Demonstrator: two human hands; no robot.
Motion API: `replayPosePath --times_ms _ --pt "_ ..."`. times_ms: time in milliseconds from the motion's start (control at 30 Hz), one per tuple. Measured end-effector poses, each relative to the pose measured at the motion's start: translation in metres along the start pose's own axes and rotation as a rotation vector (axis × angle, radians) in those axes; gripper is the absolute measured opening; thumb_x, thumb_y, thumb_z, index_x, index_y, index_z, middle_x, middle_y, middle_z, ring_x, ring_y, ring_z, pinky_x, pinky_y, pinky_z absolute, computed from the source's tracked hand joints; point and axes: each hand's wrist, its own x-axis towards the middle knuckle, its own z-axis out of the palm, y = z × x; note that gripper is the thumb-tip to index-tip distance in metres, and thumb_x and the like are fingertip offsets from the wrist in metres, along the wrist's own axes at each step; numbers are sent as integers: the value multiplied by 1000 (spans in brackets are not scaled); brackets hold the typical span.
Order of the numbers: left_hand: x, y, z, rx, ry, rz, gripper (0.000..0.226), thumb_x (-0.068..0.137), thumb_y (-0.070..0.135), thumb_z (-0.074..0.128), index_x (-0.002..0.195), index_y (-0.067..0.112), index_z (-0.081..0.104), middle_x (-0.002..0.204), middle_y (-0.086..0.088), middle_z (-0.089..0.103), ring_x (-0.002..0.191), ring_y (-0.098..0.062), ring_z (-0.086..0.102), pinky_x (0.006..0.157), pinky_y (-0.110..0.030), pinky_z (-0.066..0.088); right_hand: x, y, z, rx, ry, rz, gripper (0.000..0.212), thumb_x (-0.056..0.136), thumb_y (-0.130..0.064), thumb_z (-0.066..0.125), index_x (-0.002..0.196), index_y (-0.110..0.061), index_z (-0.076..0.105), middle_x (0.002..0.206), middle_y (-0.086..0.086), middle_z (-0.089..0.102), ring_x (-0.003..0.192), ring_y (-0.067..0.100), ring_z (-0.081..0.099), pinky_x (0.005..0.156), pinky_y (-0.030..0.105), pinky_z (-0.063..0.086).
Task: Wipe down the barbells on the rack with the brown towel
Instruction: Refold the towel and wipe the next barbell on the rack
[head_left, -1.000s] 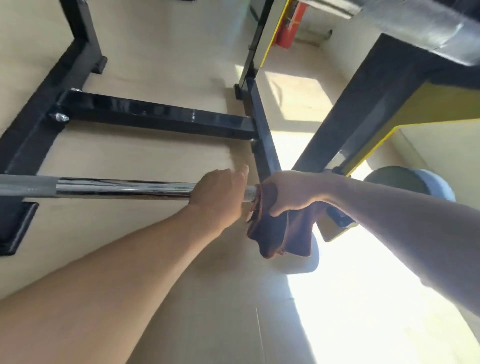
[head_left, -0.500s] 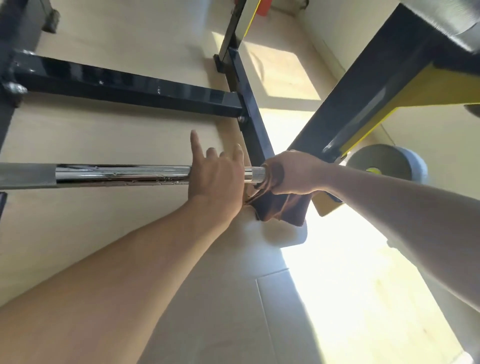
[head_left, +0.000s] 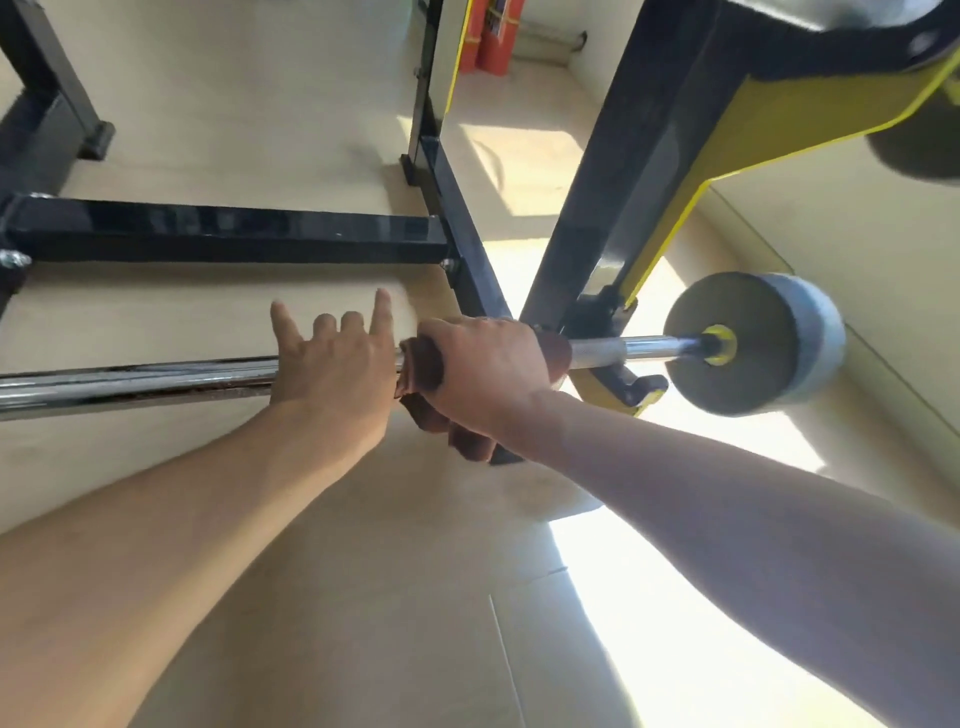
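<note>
A chrome barbell (head_left: 135, 383) runs left to right across the view, with a grey weight plate (head_left: 753, 343) and a yellow collar on its right end. My right hand (head_left: 483, 374) grips the brown towel (head_left: 423, 371), which is wrapped round the bar just left of the rack's hook. Folds of the towel hang below that hand. My left hand (head_left: 332, 364) lies over the bar right beside the towel, palm on the bar, with the thumb and outer fingers spread and lifted and the middle ones bent.
The black and yellow rack upright (head_left: 639, 171) rises at the right, its hook (head_left: 623, 384) carrying the bar. A black floor frame (head_left: 228, 236) crosses behind the bar. Red cylinders (head_left: 493, 36) stand by the far wall. Another plate (head_left: 919, 150) shows at top right.
My left hand has loosened from a full grip on the bar to spread, lifted fingers. My right hand with the towel has stayed wrapped on the bar. The view has shifted, showing the right plate.
</note>
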Motion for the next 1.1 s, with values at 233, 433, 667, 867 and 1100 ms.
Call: replayPosePath --times_ms 233,433,667,867,1100 --pt "11 4 1 10 -24 1 95 90 33 67 158 13 4 134 -7 56 135 -34 41 110 -63 24 -1 36 -12 -47 -111 -108 31 86 -34 70 113 -32 56 95 -12 66 74 15 61 62 31 50" --pt "16 7 0 -50 -106 36 110 86 33 72 158 14 -8 150 -12 41 150 -38 15 116 -61 15 -29 93 -20 -109 -185 90 30 90 -34 73 105 -33 47 93 -8 63 82 16 63 63 27 46" --pt "-1 -52 -52 -695 15 58 98 88 69 54 160 25 3 162 0 28 152 -22 16 119 -45 16 -19 59 -22 -154 -207 234 18 87 -35 74 98 -33 60 73 -12 60 61 7 58 45 22 44" --pt "-17 -175 -54 -748 130 -112 70 102 60 28 157 18 24 158 -4 37 144 -21 35 114 -35 26 10 -41 -18 -146 -217 99 16 91 -38 67 103 -31 58 74 -12 59 59 7 56 51 23 41" --pt "-53 -252 -41 -794 251 -316 64 103 59 19 151 21 37 150 -5 48 136 -21 42 97 -28 29 62 -222 -1 -1 -204 -157 26 92 -35 66 112 -25 53 73 -7 49 65 13 51 64 32 44"
